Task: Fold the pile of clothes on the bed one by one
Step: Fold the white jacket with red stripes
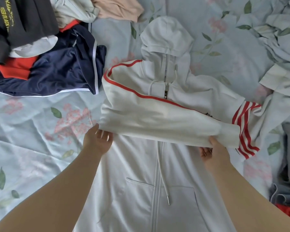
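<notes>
While the white hoodie [141,190] lies front up on the bed [32,131] with its hood away from the camera, I see its red-striped sleeve [157,118] folded across the chest. Both hands hold this sleeve by its near edge. The left hand [99,139] grips the folded corner at the shoulder end, fingers curled beneath the cloth. The right hand [213,148] pinches the edge just short of the cuff [229,136], thumb on top and fingers tucked under. I can make out a drawcord [162,173] running down the front beside the zip. The pile [49,64] of dark, navy and red clothes sits at the upper left, apart from the hoodie.
</notes>
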{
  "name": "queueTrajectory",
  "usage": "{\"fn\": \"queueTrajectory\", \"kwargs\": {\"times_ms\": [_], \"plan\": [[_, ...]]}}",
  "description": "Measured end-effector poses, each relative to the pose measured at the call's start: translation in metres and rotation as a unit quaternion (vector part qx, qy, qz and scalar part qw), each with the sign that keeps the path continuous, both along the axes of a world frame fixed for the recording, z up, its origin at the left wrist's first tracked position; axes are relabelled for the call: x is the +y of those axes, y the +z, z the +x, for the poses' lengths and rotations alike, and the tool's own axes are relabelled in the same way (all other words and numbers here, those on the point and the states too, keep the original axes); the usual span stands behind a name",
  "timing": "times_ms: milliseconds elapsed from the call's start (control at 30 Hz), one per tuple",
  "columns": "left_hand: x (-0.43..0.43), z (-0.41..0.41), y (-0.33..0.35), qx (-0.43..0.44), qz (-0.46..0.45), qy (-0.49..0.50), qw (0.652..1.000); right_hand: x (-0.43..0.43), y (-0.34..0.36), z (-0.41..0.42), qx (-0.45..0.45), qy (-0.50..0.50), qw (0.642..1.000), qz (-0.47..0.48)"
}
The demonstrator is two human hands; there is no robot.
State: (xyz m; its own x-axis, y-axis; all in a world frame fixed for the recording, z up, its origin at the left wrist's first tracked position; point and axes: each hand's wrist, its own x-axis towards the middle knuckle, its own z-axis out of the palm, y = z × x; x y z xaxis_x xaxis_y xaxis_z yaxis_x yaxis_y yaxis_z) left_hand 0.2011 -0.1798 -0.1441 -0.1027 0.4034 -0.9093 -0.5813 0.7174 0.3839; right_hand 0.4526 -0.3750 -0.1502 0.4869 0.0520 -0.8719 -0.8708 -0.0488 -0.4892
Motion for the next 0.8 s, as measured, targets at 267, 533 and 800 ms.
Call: {"fn": "queueTrajectory", "kwargs": {"times_ms": [267, 533, 800], "plan": [[0.003, 0.004, -0.005, 0.336, 0.033, -0.348, 0.874, 0.005, -0.007, -0.009, -0.061, -0.006, 0.992, -0.112], [0.046, 0.079, 0.005, 0.480, 0.313, -0.546, 0.611, 0.052, -0.002, 0.017, -0.416, 0.273, 0.827, -0.262], [0.092, 0.128, -0.031, 0.349, 0.327, -0.723, 0.499, 0.150, -0.014, 0.072, -0.387, 0.439, 0.792, -0.173]]}}
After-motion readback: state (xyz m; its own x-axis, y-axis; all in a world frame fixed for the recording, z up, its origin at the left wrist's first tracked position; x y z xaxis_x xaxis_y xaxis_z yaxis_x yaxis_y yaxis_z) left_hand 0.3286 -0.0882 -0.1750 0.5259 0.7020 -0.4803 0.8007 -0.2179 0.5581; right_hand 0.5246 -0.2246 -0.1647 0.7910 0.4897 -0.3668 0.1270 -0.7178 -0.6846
